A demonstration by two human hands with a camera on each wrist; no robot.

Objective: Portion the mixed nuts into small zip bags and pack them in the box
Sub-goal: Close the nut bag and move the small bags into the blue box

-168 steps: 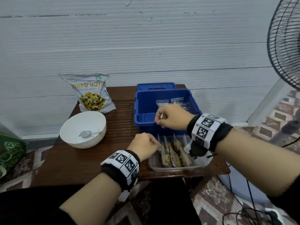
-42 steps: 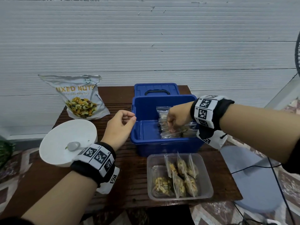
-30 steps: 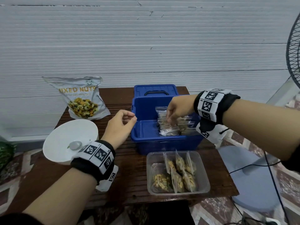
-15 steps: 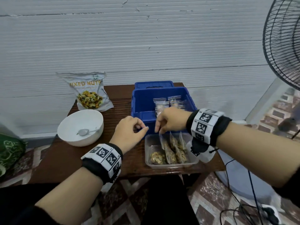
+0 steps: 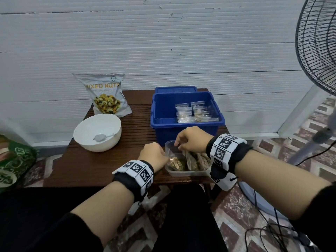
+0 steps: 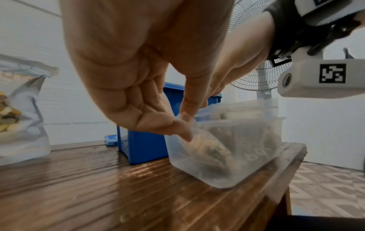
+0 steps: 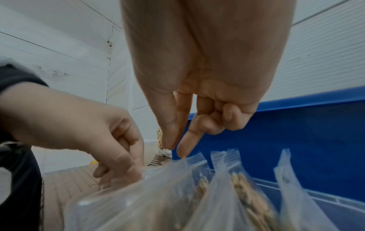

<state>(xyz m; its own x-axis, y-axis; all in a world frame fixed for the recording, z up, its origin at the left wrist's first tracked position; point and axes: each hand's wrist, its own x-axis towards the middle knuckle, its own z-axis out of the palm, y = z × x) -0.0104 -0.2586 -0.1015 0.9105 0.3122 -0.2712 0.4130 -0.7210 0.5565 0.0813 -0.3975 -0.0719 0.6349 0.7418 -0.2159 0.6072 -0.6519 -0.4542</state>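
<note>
Nut bag (image 5: 175,163) in clear tub (image 5: 189,173), between both hands' fingertips.

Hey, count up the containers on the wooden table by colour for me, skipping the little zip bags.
Blue: 1, the blue plastic box
White: 1, the white round bowl
Clear: 1, the clear plastic tub
Silver: 1, the silver mixed nuts pouch
Total: 4

I wore black sleeves pushed up my forearms and black trousers. Each wrist carried a black band (image 5: 241,151) ringed with white tiles printed with square black codes (image 5: 136,167). Under my right wrist hung a white camera housing (image 6: 320,78) bearing another code.
</note>
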